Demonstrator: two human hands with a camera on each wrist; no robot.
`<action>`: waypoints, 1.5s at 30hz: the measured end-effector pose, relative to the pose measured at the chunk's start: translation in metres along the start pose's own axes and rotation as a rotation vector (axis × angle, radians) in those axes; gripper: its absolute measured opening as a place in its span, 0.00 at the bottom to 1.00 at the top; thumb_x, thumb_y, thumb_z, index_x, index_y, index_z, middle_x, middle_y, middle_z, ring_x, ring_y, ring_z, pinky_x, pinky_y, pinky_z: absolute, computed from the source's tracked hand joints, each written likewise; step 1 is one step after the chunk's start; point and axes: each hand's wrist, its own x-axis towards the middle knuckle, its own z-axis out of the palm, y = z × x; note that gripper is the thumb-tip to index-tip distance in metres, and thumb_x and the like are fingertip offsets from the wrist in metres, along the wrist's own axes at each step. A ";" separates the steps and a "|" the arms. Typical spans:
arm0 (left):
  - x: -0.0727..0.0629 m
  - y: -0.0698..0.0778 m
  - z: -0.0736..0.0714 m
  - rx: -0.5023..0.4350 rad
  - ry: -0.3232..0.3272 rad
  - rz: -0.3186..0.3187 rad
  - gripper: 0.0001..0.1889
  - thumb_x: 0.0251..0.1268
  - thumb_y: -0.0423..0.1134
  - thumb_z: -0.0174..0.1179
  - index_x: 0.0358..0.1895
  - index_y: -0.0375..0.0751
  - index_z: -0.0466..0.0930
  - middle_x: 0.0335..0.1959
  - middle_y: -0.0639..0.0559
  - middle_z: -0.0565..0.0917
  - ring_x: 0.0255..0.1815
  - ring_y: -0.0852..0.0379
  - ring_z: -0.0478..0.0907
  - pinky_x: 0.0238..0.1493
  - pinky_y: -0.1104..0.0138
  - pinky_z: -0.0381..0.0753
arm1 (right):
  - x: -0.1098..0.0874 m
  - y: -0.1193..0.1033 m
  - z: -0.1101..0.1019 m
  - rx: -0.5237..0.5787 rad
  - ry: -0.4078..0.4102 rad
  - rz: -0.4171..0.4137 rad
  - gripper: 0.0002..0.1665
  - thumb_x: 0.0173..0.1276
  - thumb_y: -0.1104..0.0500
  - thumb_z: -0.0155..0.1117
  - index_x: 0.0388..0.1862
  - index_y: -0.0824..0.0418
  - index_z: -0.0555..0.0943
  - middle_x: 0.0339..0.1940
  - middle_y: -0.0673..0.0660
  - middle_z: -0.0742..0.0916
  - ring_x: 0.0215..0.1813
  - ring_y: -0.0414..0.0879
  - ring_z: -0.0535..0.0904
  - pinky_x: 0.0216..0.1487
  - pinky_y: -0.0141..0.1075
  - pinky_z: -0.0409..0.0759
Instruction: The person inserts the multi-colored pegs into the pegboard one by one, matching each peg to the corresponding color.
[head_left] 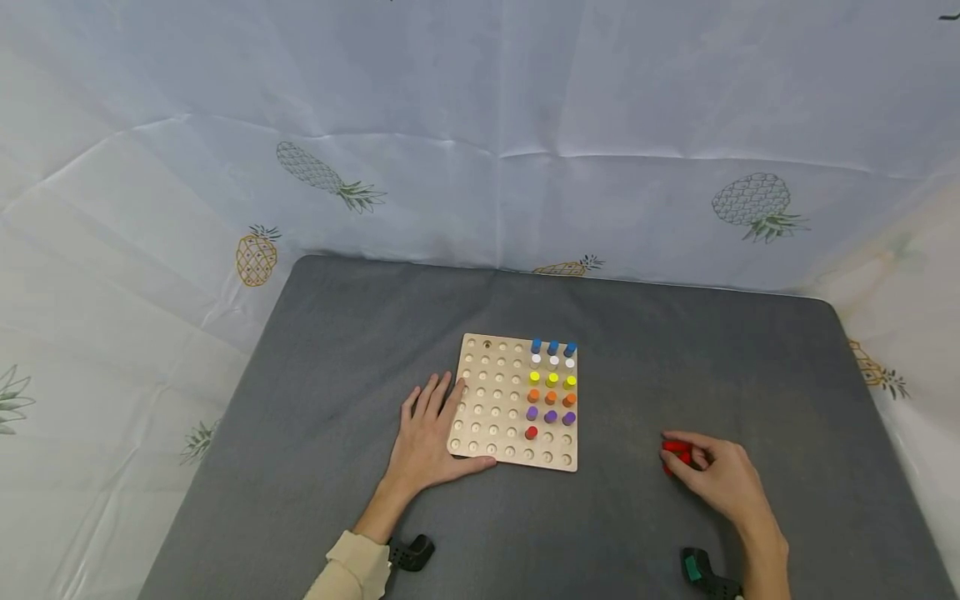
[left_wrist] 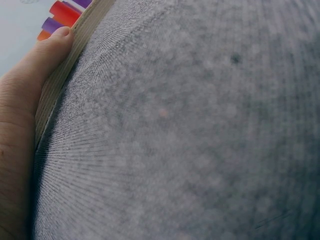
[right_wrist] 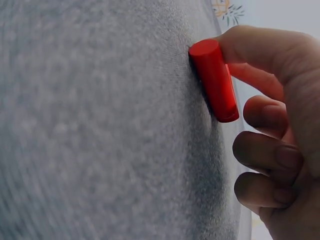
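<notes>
A light wooden pegboard (head_left: 480,400) lies on the table. Its right columns hold rows of blue, white, yellow, orange and purple pegs, three to a row, with one red peg (head_left: 531,432) in front of them. My left hand (head_left: 429,442) rests against the board's left side, fingers straight, thumb stretched along the front edge. In the left wrist view the thumb (left_wrist: 50,52) touches the board's rim. Off to the right, my right hand (head_left: 720,475) pinches a loose red peg (right_wrist: 215,80) between thumb and forefinger, low over the cloth. The other fingers are curled.
Dark grey cloth (head_left: 360,333) covers the table. A pale curtain (head_left: 450,100) printed with pineapples hangs behind and at the sides. Black straps with mounts sit at both wrists. Bare holes fill the board's left columns and front row.
</notes>
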 end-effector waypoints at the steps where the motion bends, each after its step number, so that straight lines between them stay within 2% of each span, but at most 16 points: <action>1: 0.000 0.000 0.000 -0.004 -0.001 -0.001 0.68 0.36 0.81 0.67 0.82 0.48 0.55 0.81 0.43 0.64 0.82 0.42 0.60 0.79 0.43 0.56 | 0.000 -0.001 0.000 -0.005 -0.005 0.006 0.17 0.63 0.56 0.76 0.51 0.57 0.90 0.14 0.43 0.60 0.18 0.30 0.47 0.19 0.27 0.52; 9: 0.000 0.001 -0.001 -0.025 -0.016 -0.005 0.67 0.37 0.81 0.66 0.82 0.48 0.55 0.81 0.43 0.63 0.82 0.42 0.59 0.79 0.43 0.55 | 0.001 0.000 -0.002 -0.041 -0.021 0.032 0.20 0.64 0.54 0.76 0.53 0.58 0.89 0.14 0.42 0.61 0.17 0.31 0.49 0.18 0.28 0.52; 15: 0.001 0.001 -0.002 -0.025 -0.015 -0.007 0.67 0.37 0.81 0.67 0.82 0.48 0.56 0.81 0.43 0.63 0.82 0.42 0.59 0.79 0.43 0.55 | 0.002 0.000 -0.004 -0.041 -0.019 0.017 0.18 0.64 0.58 0.75 0.53 0.60 0.88 0.13 0.41 0.61 0.16 0.31 0.49 0.17 0.27 0.53; 20: 0.001 0.001 -0.002 -0.024 -0.021 -0.008 0.67 0.37 0.81 0.66 0.82 0.48 0.55 0.81 0.43 0.63 0.82 0.42 0.59 0.79 0.43 0.55 | 0.004 -0.002 -0.002 -0.051 -0.009 0.012 0.16 0.66 0.57 0.74 0.52 0.59 0.89 0.12 0.41 0.61 0.16 0.31 0.50 0.17 0.28 0.54; 29: 0.000 0.002 -0.002 -0.018 -0.018 -0.012 0.67 0.36 0.80 0.67 0.82 0.48 0.56 0.81 0.43 0.63 0.82 0.43 0.59 0.79 0.43 0.55 | 0.005 -0.005 0.000 -0.040 0.051 0.000 0.13 0.66 0.54 0.75 0.48 0.56 0.90 0.12 0.43 0.63 0.15 0.31 0.50 0.14 0.29 0.53; 37: 0.000 0.002 -0.002 -0.015 -0.027 -0.019 0.67 0.37 0.80 0.67 0.82 0.48 0.55 0.81 0.43 0.62 0.83 0.43 0.58 0.80 0.44 0.54 | 0.008 -0.012 0.003 0.003 0.160 -0.070 0.10 0.61 0.59 0.78 0.43 0.55 0.90 0.12 0.45 0.63 0.16 0.27 0.46 0.13 0.29 0.52; 45: 0.000 0.001 -0.003 -0.016 -0.037 -0.023 0.67 0.37 0.80 0.67 0.83 0.49 0.55 0.82 0.43 0.62 0.83 0.43 0.57 0.80 0.44 0.53 | 0.010 -0.020 0.007 0.082 0.172 -0.115 0.11 0.60 0.63 0.78 0.41 0.53 0.90 0.11 0.47 0.61 0.17 0.23 0.43 0.13 0.30 0.51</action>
